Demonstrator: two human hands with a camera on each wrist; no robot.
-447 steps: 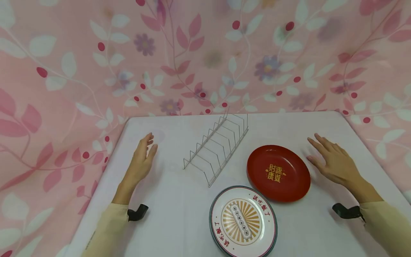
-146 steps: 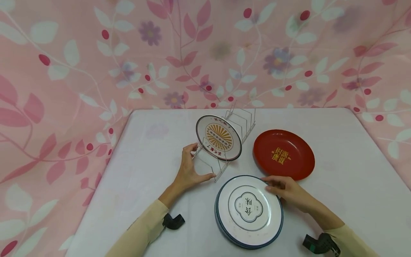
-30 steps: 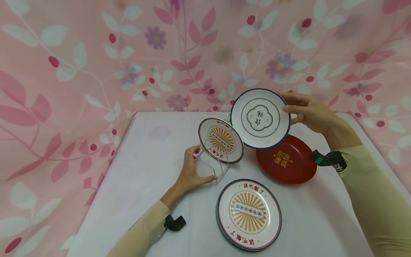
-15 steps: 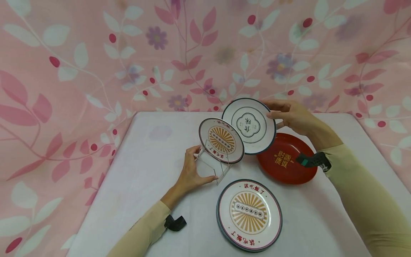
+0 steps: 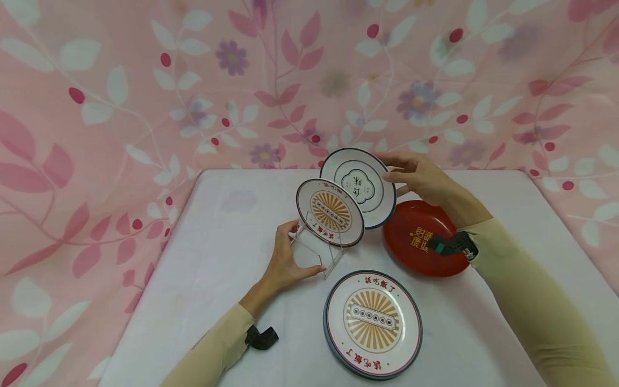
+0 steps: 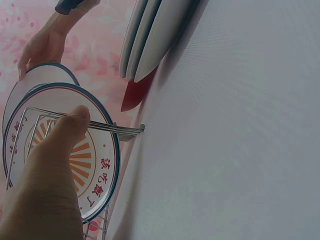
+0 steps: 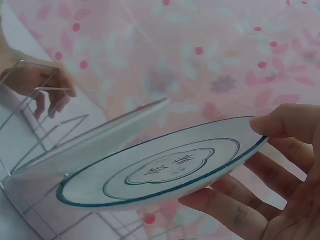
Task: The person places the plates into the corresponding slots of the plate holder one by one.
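Note:
My left hand point(image 5: 285, 263) grips the near end of a wire dish rack point(image 5: 333, 262), its thumb stretched along the front wire. A white plate point(image 5: 330, 212) with a yellow sunburst and red lettering stands tilted in the rack, patterned face toward me. Just behind it, my right hand point(image 5: 420, 180) pinches a second white plate point(image 5: 359, 185) by its right edge, thumb on the underside and fingers beneath. That plate's plain underside, with a dark emblem and blue rim, faces me. In the right wrist view its lower edge point(image 7: 62, 194) overlaps the rack wires.
A stack of sunburst plates point(image 5: 373, 325) lies on the white table point(image 5: 217, 226) in front of the rack. To the right is a red plate point(image 5: 411, 255) with gold characters, partly covered by the right wrist's camera. A pink floral cloth point(image 5: 309, 80) hangs behind.
Earlier the rack held nothing and both hands were apart from it. One plate was put in it; the right hand then lifted another from the stack, lately moving it left behind the first.

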